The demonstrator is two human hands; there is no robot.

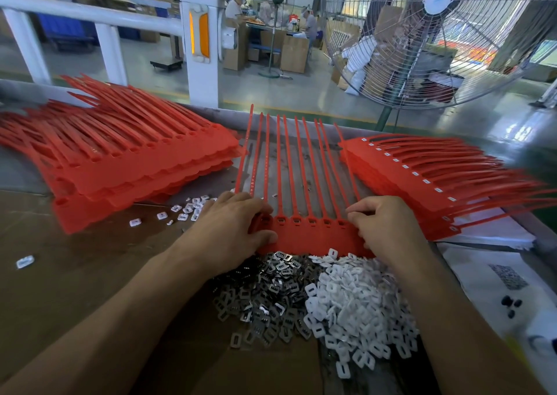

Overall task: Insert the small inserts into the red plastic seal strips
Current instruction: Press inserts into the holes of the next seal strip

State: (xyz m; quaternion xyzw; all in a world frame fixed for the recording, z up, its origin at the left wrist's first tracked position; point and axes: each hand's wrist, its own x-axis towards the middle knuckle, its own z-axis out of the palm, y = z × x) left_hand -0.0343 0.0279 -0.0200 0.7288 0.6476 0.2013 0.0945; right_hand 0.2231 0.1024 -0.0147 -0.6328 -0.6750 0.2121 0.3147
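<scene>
At the far left of the tabletop (75,274) a lone white insert (24,261) lies by itself, and behind it a tall stack of red seal strips (129,156) fans its tails toward the railing (90,13). Just in front of that stack, a scatter of white inserts (184,210) sits close to the left hand (232,228). That hand grips the left end of the red strip sheet (304,234) in the middle, thumb curled on the near edge and fingers curled over the row of sockets. The sheet lies flat, its thin tails pointing away from the person; several sockets between the two hands show a small metal piece seated inside (how firmly, the view does not tell). Touching the sheet's near edge is a pile of metal inserts (268,298), and right beside it a pile of white plastic inserts (355,310). The right hand (388,228) has its fingers curled down onto the sheet's right end, fingertips pressed at the last sockets; whether it pinches an insert cannot be told. Farther right lies another stack of red strips (422,180) with white inserts showing in their heads. A large fan (437,32) stands beyond.
</scene>
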